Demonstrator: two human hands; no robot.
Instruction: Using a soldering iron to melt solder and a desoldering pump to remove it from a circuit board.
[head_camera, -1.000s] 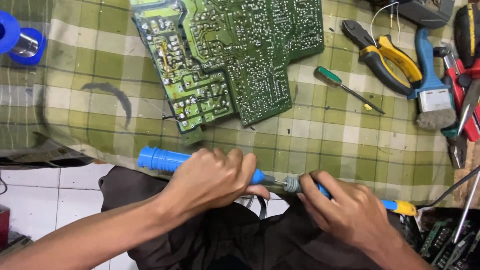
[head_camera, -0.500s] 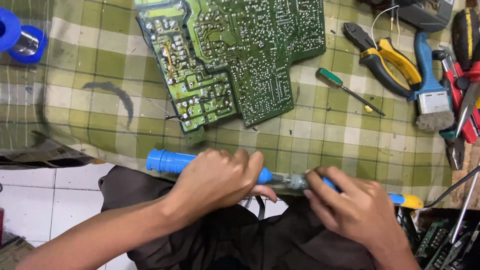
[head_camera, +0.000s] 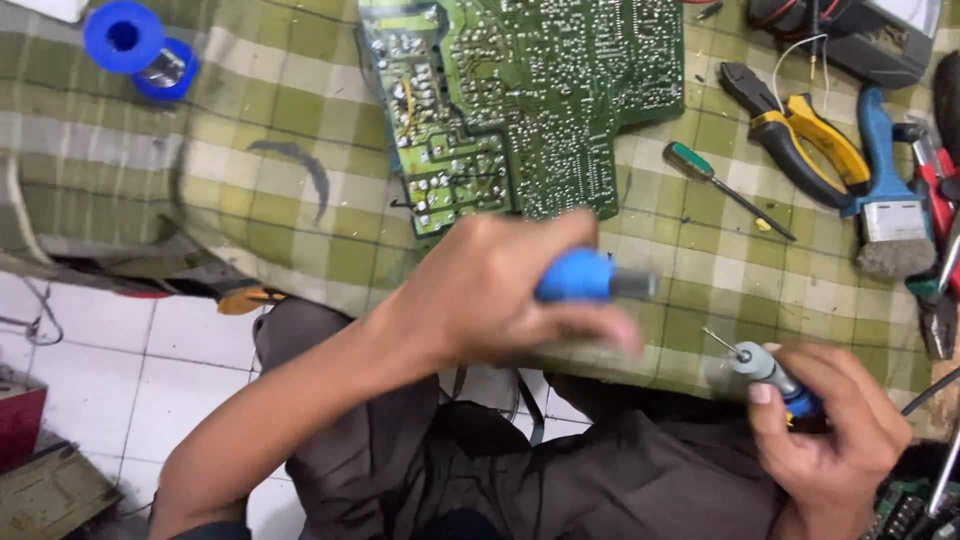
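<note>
head view: circuit board (head_camera: 520, 100) beyond left hand (head_camera: 490, 290), pliers (head_camera: 795, 130) nearby.

A worktop (head_camera: 300, 240) draped in a green and cream checked cloth is filling the upper part of the view, beyond the fingers. Its cloth edge is hanging rumpled down the left side. Below and left of the fingers, a white tiled floor (head_camera: 150, 380) is showing, catching soft, even light. A red box (head_camera: 20, 425) and a wooden board (head_camera: 50, 495) are sitting on it at the far left.
</note>
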